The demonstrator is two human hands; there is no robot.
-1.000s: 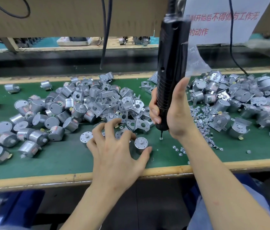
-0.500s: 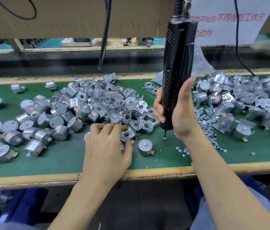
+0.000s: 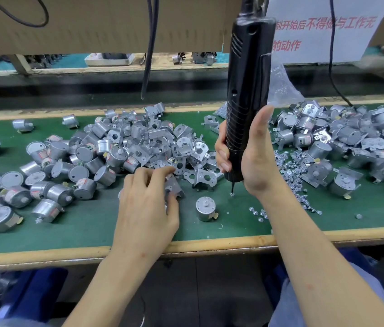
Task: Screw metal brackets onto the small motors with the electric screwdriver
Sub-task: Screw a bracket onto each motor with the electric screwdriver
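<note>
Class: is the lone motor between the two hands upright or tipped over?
Upright. The lone motor rests on its flat base on the green mat, its round face and short shaft pointing up.

My bench (image 3: 92, 230) is a green mat with a wooden front edge. Bare motors (image 3: 44, 185) are heaped on my left and brackets (image 3: 179, 149) in the middle. A lone motor (image 3: 205, 208) stands near the front (shaft up). Screws (image 3: 290, 166) scatter to my right, beside a heap of what look like bracketed motors (image 3: 339, 142).
</note>
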